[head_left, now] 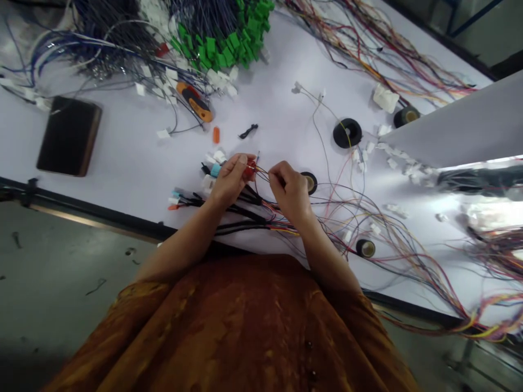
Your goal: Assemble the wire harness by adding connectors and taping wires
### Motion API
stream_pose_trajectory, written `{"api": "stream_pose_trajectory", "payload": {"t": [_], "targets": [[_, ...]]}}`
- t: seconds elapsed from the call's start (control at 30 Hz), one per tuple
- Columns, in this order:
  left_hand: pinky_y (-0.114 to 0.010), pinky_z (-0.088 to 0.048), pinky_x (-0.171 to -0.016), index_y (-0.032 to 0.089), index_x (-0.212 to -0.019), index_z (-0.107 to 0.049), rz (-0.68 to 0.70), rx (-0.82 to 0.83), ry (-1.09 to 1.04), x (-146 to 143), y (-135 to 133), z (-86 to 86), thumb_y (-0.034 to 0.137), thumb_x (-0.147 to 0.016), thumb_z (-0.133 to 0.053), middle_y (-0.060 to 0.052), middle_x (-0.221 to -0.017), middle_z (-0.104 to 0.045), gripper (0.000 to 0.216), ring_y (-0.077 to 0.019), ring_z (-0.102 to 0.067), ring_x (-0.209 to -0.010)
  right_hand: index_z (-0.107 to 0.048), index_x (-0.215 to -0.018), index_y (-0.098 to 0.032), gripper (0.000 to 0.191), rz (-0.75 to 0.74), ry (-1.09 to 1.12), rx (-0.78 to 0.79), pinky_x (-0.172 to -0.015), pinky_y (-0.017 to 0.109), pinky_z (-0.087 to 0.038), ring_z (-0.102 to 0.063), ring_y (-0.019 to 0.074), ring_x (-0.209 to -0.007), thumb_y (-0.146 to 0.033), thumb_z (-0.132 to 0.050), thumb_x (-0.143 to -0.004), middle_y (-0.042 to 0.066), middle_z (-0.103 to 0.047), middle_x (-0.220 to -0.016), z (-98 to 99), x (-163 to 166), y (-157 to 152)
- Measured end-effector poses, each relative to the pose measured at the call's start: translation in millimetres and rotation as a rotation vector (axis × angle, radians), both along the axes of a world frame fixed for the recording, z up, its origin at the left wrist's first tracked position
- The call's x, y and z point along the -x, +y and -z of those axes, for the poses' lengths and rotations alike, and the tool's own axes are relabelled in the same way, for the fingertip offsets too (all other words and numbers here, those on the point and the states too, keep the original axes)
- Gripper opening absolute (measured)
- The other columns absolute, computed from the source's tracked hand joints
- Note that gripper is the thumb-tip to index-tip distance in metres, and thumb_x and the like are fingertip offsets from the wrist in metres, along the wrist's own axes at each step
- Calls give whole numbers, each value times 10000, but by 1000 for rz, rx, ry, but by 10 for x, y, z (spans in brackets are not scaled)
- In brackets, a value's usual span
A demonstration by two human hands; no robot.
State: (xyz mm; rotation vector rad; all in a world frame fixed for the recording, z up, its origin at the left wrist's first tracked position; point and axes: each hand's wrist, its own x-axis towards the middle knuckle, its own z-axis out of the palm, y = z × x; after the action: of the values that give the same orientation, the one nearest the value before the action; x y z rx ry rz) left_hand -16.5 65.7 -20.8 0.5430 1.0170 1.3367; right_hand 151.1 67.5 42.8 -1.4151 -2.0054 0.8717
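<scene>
My left hand [231, 177] is closed on a small red connector [249, 170], thumb on top. Thin wires [262, 173] run from the connector to my right hand [289, 188], whose fingers pinch them a short way off. Below both hands lies a wire harness with black sleeved branches [241, 209]. Its ends carry several plugs, among them a light blue connector [215, 170] beside my left hand and an orange connector [174, 207] farther left. A roll of black tape [309, 183] sits just behind my right hand, partly hidden by it.
Bundles of dark wires with green connectors [224, 51] lie at the back. An orange-handled tool [194, 102], an orange piece [216, 134] and a dark phone-like slab [69, 136] rest to the left. Another tape roll [347, 133] and loose coloured wires [392, 234] spread over the right.
</scene>
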Motion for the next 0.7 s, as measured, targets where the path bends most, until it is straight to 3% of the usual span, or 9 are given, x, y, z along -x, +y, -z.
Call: {"api": "stream_pose_trajectory", "payload": {"t": [0.27, 0.5, 0.7], "targets": [[-178, -513, -611, 190, -924, -678, 10, 25, 70, -17, -16, -107, 404, -980, -602, -20, -758, -621, 233, -81, -578, -647, -542, -835, -209, 109, 53, -37, -40, -635, 280, -359, -499, 110, -624, -203, -500, -936, -8, -590, -720, 55, -47, -50], [-181, -509, -616, 182, -923, -687, 12, -10, 32, -14, -19, -54, 405, -965, -629, -10, -741, -610, 235, -74, -568, -643, -546, -848, -209, 108, 88, -118, 12, -655, 292, -364, -504, 121, -629, -192, -494, -941, -5, -586, -712, 24, -34, -43], [-167, -499, -602, 167, -931, -695, 30, -31, 73, -33, -18, -24, 385, -937, -672, 3, -712, -590, 219, -65, -558, -613, -561, -866, -209, 130, 8, -104, 38, -698, 300, -376, -543, 147, -750, -247, -494, -970, 22, -625, -832, -10, 68, -38]]}}
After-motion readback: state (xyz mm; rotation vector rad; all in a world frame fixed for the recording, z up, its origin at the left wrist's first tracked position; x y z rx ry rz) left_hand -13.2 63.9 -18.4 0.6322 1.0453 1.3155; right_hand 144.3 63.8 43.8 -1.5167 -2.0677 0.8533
